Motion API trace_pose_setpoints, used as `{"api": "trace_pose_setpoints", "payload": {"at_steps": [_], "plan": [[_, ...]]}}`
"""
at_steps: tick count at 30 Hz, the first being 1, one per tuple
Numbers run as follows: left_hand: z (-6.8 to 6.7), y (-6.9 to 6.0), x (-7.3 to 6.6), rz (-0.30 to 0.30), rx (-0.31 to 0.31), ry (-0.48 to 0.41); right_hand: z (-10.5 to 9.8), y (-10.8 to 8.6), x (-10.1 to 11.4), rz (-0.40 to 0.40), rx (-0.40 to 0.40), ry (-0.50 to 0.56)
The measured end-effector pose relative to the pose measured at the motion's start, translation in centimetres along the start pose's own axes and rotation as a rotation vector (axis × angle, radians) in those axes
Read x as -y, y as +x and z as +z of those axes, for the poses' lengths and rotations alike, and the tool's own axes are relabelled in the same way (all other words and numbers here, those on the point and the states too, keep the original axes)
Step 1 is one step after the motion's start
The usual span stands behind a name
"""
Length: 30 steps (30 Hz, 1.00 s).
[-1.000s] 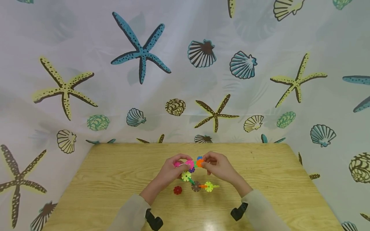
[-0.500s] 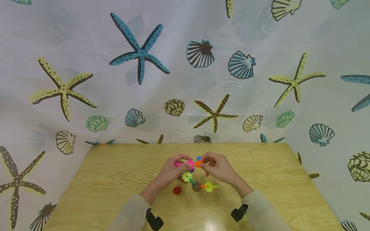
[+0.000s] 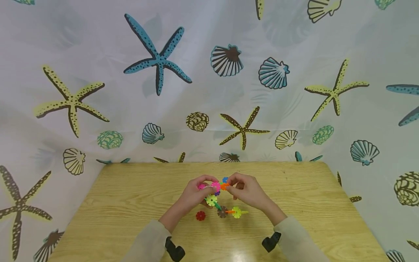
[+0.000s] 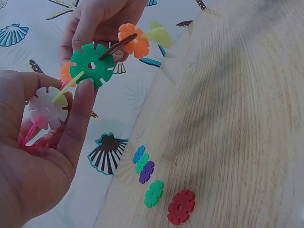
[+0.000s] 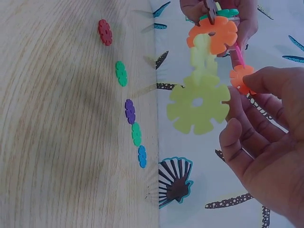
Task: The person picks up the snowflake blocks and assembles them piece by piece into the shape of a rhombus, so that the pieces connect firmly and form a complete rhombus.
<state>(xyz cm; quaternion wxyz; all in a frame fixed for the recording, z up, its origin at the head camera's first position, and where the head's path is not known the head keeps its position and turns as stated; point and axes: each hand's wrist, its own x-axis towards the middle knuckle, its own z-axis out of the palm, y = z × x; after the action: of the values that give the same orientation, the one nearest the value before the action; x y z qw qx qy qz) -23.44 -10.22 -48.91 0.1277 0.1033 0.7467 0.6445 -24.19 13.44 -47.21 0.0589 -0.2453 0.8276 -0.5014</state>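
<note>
Notched plastic snowflake discs are joined into a chain. My left hand (image 3: 195, 193) holds the chain, with a white disc (image 4: 48, 108) and a green disc (image 4: 92, 65) at its fingers. My right hand (image 3: 248, 190) pinches a small-looking orange disc (image 5: 242, 79) between thumb and fingers. Beside it, a pink disc (image 3: 215, 187) meets the orange one; whether they are slotted together I cannot tell. From the green disc the chain runs through a brown disc (image 4: 118, 45) and another orange disc (image 5: 212, 35) to yellow discs (image 5: 198, 103) hanging below the hands. Fingers hide part of the chain.
On the wooden table (image 3: 131, 203) lies a loose red disc (image 3: 200, 215). Further back are a green disc (image 5: 121, 73), a purple disc (image 5: 130, 111), another green disc (image 5: 137, 134) and a blue disc (image 5: 142, 156). A patterned curtain (image 3: 203, 91) surrounds the table.
My right hand has shifted slightly left, bringing the orange disc up against the pink one. The left hand stays almost still, and both hands barely move in the last half second.
</note>
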Motion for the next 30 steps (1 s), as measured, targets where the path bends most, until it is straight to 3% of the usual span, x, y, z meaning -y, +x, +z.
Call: {"api": "trace_pose_setpoints", "payload": {"at_steps": [12, 30], "plan": [[0.0, -0.1, 0.2, 0.0, 0.028, 0.002, 0.4, 0.0, -0.2, -0.071, -0.029, -0.051], [0.2, -0.6, 0.0, 0.021, 0.047, 0.01, 1.2, -0.3, 0.0, -0.081, -0.064, -0.037]]}}
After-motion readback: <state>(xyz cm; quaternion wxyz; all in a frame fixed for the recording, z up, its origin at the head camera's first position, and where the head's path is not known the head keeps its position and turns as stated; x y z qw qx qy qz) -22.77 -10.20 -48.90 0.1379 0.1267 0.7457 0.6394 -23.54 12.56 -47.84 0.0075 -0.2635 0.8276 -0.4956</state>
